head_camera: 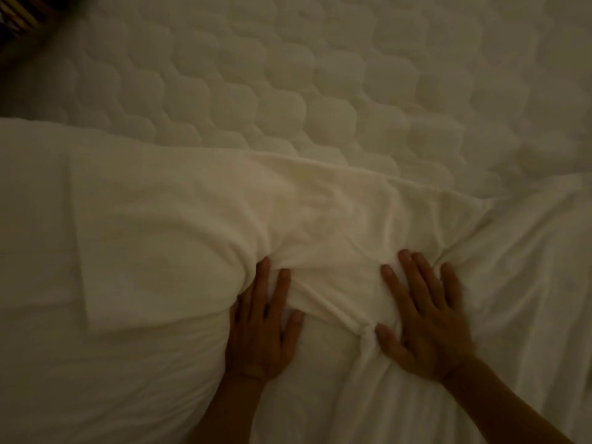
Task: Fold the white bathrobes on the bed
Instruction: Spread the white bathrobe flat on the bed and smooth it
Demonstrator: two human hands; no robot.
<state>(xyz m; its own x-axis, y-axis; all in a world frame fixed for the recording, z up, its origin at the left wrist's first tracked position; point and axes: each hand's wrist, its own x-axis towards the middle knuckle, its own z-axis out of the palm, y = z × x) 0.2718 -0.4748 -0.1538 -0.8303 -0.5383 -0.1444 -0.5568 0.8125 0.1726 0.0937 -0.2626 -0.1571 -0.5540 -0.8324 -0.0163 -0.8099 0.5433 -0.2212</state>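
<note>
White bathrobe [179, 238] — rumpled, spread flat across the quilted bed [320, 75].

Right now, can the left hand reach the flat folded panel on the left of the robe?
Probably yes. The left hand lies flat on the bathrobe, right beside the folded panel, and nothing lies between them.

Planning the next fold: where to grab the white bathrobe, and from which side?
Probably the raised ridge of the bathrobe bunched between the left hand and right hand. Come from the near side, fingers pinching across it: elsewhere the cloth lies flat on the quilted mattress, offering no edge.
</note>
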